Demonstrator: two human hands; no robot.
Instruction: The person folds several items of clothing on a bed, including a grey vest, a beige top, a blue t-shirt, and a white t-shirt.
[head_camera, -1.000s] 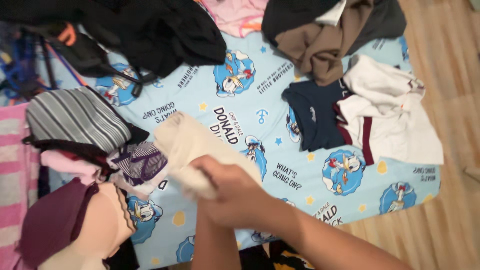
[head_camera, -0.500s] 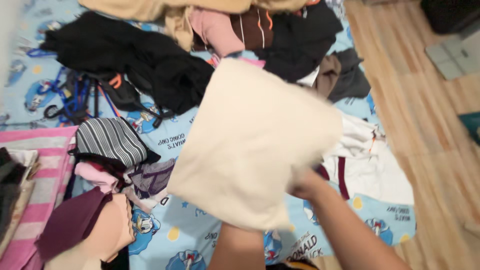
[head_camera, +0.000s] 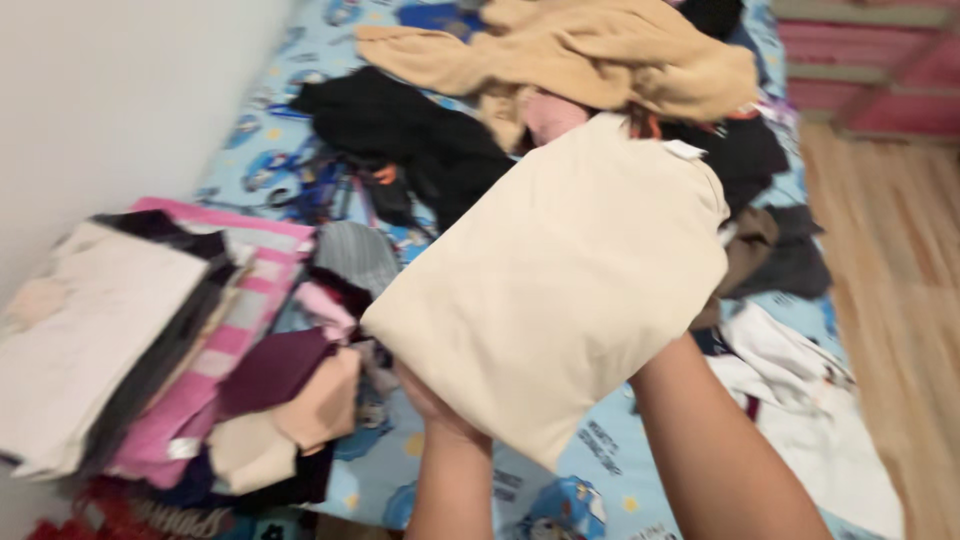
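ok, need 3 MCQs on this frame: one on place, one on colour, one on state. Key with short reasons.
1. Where does the tan garment lie?
A. at the far end of the bed, beyond the cream cloth
B. on the wooden floor
C. on the folded stack at the left

2. What colour is the cloth held up in the middle?
A. navy
B. cream
C. striped grey

3. How is that cloth held?
A. lying flat on the sheet
B. hanging from a hook
C. lifted off the sheet by both hands

Key: 1 A, it tops the far pile. 2 B, plain cream all over. 3 C, the left hand shows under its lower edge; the right hand is hidden behind the cloth.
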